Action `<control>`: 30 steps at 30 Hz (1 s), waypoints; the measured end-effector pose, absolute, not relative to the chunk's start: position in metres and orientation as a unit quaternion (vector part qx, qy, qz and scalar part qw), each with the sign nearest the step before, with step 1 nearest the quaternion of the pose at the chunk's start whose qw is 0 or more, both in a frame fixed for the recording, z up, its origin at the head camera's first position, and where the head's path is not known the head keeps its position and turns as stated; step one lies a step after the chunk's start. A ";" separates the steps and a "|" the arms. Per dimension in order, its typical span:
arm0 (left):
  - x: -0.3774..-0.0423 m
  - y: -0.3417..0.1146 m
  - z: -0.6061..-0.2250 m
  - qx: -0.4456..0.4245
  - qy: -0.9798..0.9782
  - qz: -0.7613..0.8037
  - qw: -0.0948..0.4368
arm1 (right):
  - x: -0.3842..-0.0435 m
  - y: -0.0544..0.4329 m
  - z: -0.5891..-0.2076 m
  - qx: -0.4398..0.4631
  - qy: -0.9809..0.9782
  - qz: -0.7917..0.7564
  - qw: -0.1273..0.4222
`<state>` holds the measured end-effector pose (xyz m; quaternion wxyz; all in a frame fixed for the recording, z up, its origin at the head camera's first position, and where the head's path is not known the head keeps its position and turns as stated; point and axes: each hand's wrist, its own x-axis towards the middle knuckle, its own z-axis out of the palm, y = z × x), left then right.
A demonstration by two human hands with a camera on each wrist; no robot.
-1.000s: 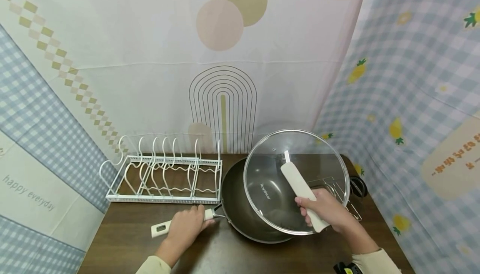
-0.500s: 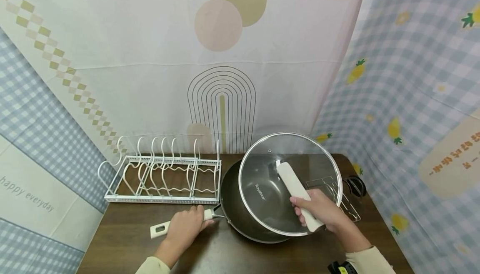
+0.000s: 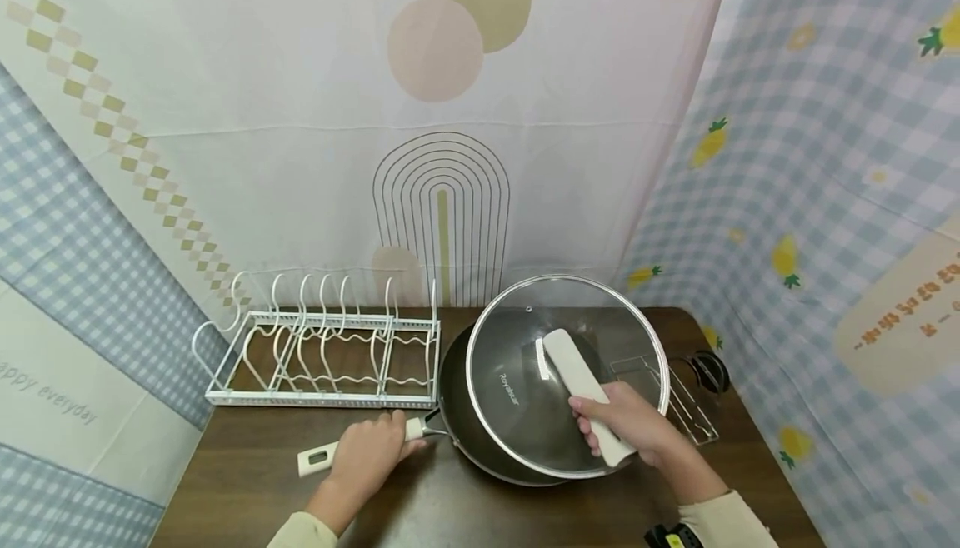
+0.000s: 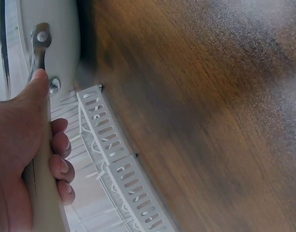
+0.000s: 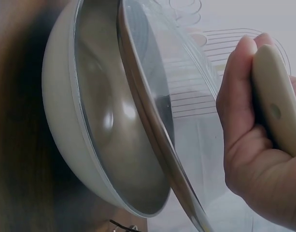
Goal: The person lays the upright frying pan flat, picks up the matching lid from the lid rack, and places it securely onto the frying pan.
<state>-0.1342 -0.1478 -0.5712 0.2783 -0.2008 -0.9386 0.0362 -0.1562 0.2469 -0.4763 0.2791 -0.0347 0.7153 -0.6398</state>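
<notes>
A deep frying pan (image 3: 459, 415), dark inside and cream outside, stands on the wooden table. My left hand (image 3: 370, 452) grips its cream handle (image 4: 44, 193), fingers wrapped round it. Over the pan, tilted and shifted to the right, is a clear glass lid (image 3: 517, 423) with a metal rim. My right hand (image 3: 622, 421) holds the lid by its long cream handle (image 3: 573, 365). In the right wrist view a gap shows between part of the lid's rim (image 5: 155, 130) and the pan's rim (image 5: 85, 125).
A white wire rack (image 3: 322, 398) with upright loops stands left of the pan, close to its side. Right of the pan lie a thin wire rack (image 3: 690, 406) and a black object (image 3: 709, 371), partly behind the lid. Patterned cloth walls (image 3: 562, 156) surround the table.
My right hand has moved the lid left and slightly down, so it covers more of the pan. The left hand keeps its grip on the pan handle.
</notes>
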 end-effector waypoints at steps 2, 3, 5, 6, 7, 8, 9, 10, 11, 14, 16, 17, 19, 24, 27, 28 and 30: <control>-0.134 -0.149 -0.571 -0.205 -0.937 0.038 0.282 | -0.157 0.246 -0.479 -0.031 0.711 -0.642 0.284; -0.134 -0.150 -0.571 -0.207 -0.935 0.038 0.285 | -0.158 0.245 -0.480 -0.030 0.710 -0.643 0.286; -0.134 -0.152 -0.572 -0.211 -0.933 0.041 0.290 | -0.159 0.245 -0.482 -0.030 0.708 -0.643 0.289; -0.134 -0.152 -0.572 -0.212 -0.932 0.043 0.292 | -0.159 0.244 -0.483 -0.030 0.707 -0.644 0.291; -0.135 -0.153 -0.573 -0.213 -0.931 0.043 0.292 | -0.160 0.244 -0.484 -0.031 0.707 -0.644 0.292; -0.135 -0.153 -0.573 -0.213 -0.931 0.042 0.293 | -0.160 0.244 -0.485 -0.032 0.706 -0.645 0.293; -0.135 -0.153 -0.574 -0.213 -0.932 0.041 0.291 | -0.160 0.244 -0.486 -0.032 0.704 -0.645 0.294; -0.136 -0.153 -0.574 -0.213 -0.932 0.041 0.290 | -0.161 0.244 -0.486 -0.031 0.702 -0.647 0.296; -0.136 -0.152 -0.574 -0.213 -0.933 0.040 0.288 | -0.161 0.244 -0.486 -0.030 0.700 -0.648 0.298; -0.137 -0.151 -0.574 -0.212 -0.934 0.036 0.285 | -0.161 0.244 -0.486 -0.026 0.691 -0.655 0.305; -0.136 -0.150 -0.573 -0.212 -0.934 0.033 0.285 | -0.161 0.243 -0.486 -0.026 0.685 -0.659 0.309; -0.136 -0.150 -0.573 -0.211 -0.934 0.032 0.285 | -0.161 0.242 -0.486 -0.026 0.683 -0.661 0.310; -0.136 -0.150 -0.573 -0.211 -0.935 0.032 0.285 | -0.161 0.241 -0.487 -0.026 0.678 -0.665 0.311; -0.136 -0.150 -0.574 -0.212 -0.934 0.037 0.285 | -0.162 0.236 -0.489 -0.027 0.670 -0.672 0.314; -0.138 -0.151 -0.576 -0.214 -0.933 0.040 0.285 | -0.163 0.234 -0.490 -0.026 0.667 -0.674 0.315; -0.138 -0.152 -0.577 -0.215 -0.933 0.041 0.286 | -0.163 0.234 -0.491 -0.025 0.667 -0.675 0.315; -0.138 -0.152 -0.577 -0.215 -0.933 0.040 0.286 | -0.165 0.233 -0.493 -0.025 0.666 -0.675 0.316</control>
